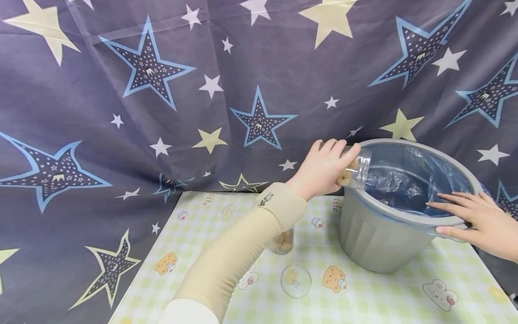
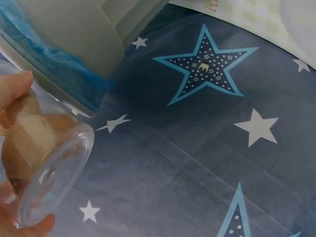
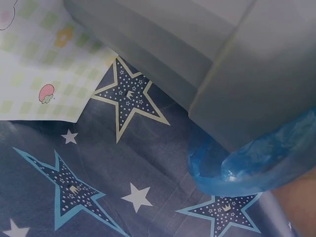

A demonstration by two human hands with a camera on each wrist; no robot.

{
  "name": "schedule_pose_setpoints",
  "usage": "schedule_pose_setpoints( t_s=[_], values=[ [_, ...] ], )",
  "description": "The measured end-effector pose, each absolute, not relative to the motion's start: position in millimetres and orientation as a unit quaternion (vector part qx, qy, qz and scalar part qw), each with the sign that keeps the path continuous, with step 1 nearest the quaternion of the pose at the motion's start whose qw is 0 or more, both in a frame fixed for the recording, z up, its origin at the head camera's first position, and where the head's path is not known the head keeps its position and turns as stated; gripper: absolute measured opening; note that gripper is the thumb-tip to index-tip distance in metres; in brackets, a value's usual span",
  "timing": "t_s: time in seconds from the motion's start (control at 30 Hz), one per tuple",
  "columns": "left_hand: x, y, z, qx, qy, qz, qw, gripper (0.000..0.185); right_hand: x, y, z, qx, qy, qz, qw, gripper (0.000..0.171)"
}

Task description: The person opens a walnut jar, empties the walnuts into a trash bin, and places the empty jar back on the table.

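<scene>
One tipped jar [image 1: 363, 170] in left fingers [image 1: 349, 157] — at grey bin [image 1: 380, 240].

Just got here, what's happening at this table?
A person's left hand holds a clear jar on its side at the rim of a gray bin, mouth toward the opening; brown pieces are visible inside the jar. The right hand rests at the bin's opposite side, over the blue liner. On the table, a second container stands partly hidden behind the left sleeve, near a clear round lid.
</scene>
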State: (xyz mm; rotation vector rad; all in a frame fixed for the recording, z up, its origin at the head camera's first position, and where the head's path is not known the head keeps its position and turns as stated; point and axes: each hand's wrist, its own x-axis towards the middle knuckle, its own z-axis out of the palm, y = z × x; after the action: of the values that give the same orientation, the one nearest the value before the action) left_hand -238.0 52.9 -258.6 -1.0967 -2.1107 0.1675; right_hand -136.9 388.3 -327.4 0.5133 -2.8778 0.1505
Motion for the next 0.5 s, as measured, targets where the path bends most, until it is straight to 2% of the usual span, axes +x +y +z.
schedule_pose_setpoints(
  t_s=[0.27, 0.37, 0.5],
  values=[
    [-235.7, 57.3, -257.3, -0.437, -0.822, 0.114, 0.348, 0.070, -137.6, 387.1, -327.5, 0.175, -0.977, 0.054, 0.106, 0.066],
    [-234.7, 59.9, -256.6, -0.437, -0.819, 0.128, 0.350, 0.073, -137.1, 387.5, -328.9, 0.175, -0.977, 0.055, 0.112, 0.066],
    [-235.2, 63.2, -256.8, -0.434, -0.811, 0.131, 0.369, 0.067, -136.6, 387.7, -330.6, 0.177, -0.975, 0.056, 0.119, 0.066]
  ],
)
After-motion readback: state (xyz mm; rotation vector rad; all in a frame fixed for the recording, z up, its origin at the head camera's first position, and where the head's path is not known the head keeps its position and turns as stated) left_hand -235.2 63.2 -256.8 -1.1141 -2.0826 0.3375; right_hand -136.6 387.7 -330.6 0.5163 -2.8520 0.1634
